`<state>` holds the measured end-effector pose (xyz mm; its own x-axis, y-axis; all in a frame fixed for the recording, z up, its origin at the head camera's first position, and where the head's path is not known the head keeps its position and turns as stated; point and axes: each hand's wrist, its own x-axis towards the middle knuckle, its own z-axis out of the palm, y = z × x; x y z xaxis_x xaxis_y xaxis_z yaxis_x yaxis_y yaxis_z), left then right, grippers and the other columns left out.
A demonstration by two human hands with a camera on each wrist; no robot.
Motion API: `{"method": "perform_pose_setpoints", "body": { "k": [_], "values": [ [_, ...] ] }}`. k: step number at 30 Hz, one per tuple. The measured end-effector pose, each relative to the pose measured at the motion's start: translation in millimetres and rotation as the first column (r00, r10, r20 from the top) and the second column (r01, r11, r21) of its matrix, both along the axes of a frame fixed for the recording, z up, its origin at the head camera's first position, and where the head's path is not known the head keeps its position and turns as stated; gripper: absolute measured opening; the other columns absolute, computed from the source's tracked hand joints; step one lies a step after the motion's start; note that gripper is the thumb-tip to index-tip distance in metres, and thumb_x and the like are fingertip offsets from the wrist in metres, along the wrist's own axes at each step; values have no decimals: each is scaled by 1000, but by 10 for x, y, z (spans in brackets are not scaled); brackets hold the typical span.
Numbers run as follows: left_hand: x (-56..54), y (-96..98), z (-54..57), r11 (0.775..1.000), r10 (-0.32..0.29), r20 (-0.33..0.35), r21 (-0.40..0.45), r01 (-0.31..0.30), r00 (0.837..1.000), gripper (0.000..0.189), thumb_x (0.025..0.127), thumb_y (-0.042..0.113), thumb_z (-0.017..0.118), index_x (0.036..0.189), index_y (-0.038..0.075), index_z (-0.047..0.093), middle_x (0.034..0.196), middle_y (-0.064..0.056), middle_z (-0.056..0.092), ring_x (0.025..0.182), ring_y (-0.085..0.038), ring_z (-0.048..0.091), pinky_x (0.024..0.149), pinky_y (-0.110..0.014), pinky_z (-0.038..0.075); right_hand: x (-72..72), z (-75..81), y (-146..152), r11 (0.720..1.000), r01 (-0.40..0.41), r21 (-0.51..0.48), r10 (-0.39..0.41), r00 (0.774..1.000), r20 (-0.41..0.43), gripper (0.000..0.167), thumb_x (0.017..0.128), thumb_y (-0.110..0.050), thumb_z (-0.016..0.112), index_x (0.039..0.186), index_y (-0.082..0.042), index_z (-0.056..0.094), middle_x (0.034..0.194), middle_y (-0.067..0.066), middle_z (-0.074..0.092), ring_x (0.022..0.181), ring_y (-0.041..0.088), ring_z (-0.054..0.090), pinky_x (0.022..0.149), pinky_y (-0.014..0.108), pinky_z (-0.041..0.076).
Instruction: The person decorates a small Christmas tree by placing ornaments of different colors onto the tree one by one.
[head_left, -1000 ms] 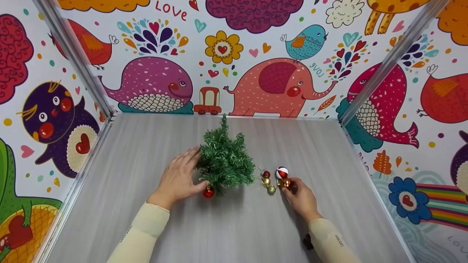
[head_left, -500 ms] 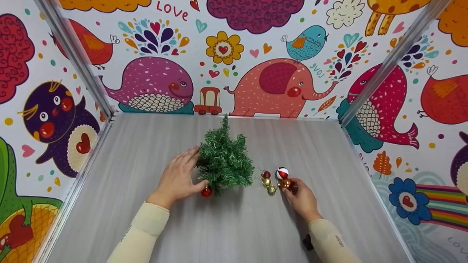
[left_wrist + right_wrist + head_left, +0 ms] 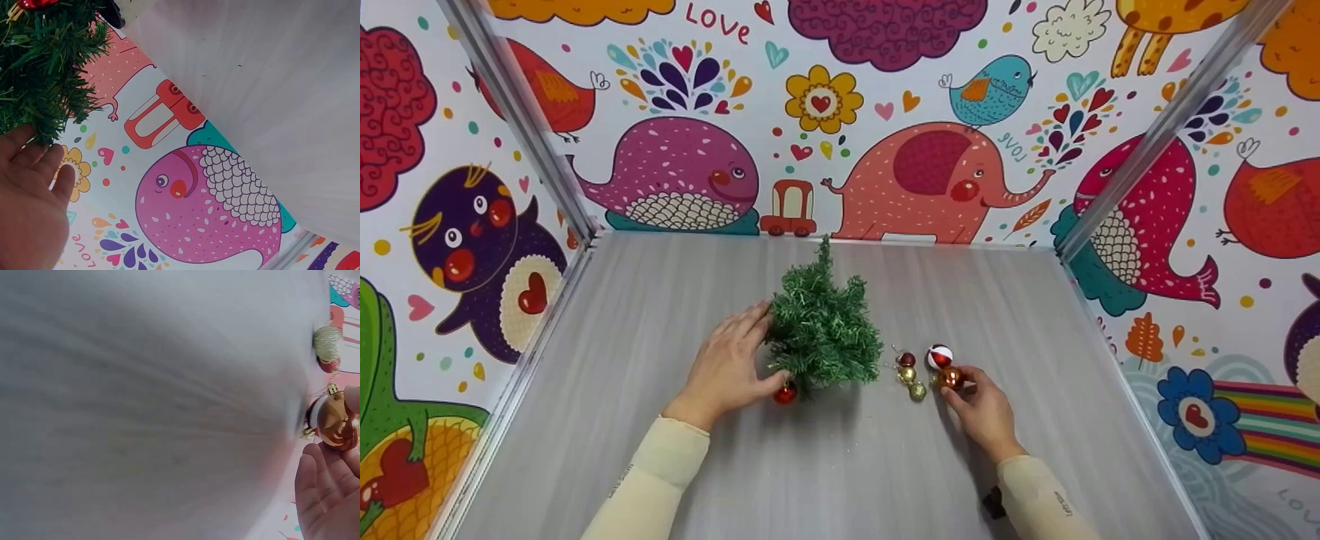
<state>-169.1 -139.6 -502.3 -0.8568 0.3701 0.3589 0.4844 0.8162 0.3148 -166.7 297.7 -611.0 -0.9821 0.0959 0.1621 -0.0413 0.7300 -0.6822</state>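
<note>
A small green artificial Christmas tree (image 3: 825,330) stands on the table, a shiny red bauble (image 3: 785,394) hanging low at its front left. My left hand (image 3: 727,367) rests against the tree's left side, fingers spread and lightly bent. In the left wrist view, its fingertips touch the lower branches (image 3: 50,121). My right hand (image 3: 986,409) pinches a shiny copper-coloured bauble (image 3: 951,377) between thumb and fingers; the right wrist view shows this bauble (image 3: 337,422) with its gold cap. Just behind it lies a red-and-white bauble (image 3: 939,355).
Between tree and right hand lie a dark red bauble (image 3: 907,361), a smooth gold bauble (image 3: 907,374) and a glittery gold bauble (image 3: 917,391). A dark object (image 3: 994,501) shows beside the right sleeve. Cartoon-printed walls (image 3: 877,97) enclose the grey table (image 3: 840,480).
The tree and its hanging red bauble have shifted very slightly under my left hand. My right hand has drawn the copper-coloured bauble a little to the right.
</note>
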Motion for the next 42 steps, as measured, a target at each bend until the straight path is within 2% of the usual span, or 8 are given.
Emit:
{"method": "perform_pose_setpoints", "body": {
  "k": [6,11,19,21,28,31,37,42],
  "values": [
    [11,-17,-5,1000,11,5,-4,-11,1000,86,81,56,68,143,0,50,157,-11,35,142,-30,36,115,-47,25,56,129,-36,999,-24,-21,23,998,-55,45,83,-21,82,122,-5,64,107,6,69,87,22,66,74,41,53],
    [17,-27,-14,1000,18,1,-16,-18,1000,86,81,57,68,143,-1,51,157,-11,35,142,-30,36,115,-47,26,109,250,-120,998,-44,-41,40,994,-101,43,82,-17,83,121,-7,65,106,3,69,85,19,66,70,35,55],
    [31,-4,-2,1000,9,0,-28,-9,1000,86,82,56,68,143,-2,50,159,-11,33,142,-30,35,115,-47,26,208,461,-381,982,-145,-119,125,979,-160,48,81,-14,83,124,-8,63,104,-2,68,83,14,65,65,30,56],
    [33,3,-6,999,9,-4,-32,-9,1000,86,82,56,67,144,-2,49,159,-11,33,143,-30,34,115,-47,26,238,510,-462,975,-184,-127,161,971,-176,49,82,-16,83,126,-10,63,104,-3,68,84,14,65,66,33,57],
    [32,34,-42,999,2,-51,-31,-3,999,87,81,57,67,143,-2,50,157,-13,35,142,-31,34,115,-47,26,352,650,-716,935,-324,-146,285,929,-235,50,84,-20,82,129,-17,61,107,-7,66,84,19,65,66,30,56],
    [37,45,-56,1000,5,-67,-26,-7,998,86,81,56,67,142,-2,51,157,-14,36,142,-31,34,114,-48,27,384,686,-804,920,-366,-143,323,912,-253,50,85,-20,81,130,-16,61,103,-7,67,82,19,65,65,36,56],
    [56,66,-68,1000,9,-88,-19,-11,996,84,81,55,67,142,-1,51,155,-16,38,141,-33,35,112,-52,30,434,731,-926,898,-427,-105,387,881,-272,50,87,-23,79,132,-14,59,100,-6,69,81,17,66,66,37,56],
    [73,77,-51,1000,13,-90,-18,-15,996,83,82,55,67,142,-1,51,155,-15,39,141,-34,35,113,-52,29,463,765,-969,888,-448,-102,403,867,-294,50,88,-22,78,133,-12,57,101,-2,68,82,24,67,66,37,56]
  ]
}}
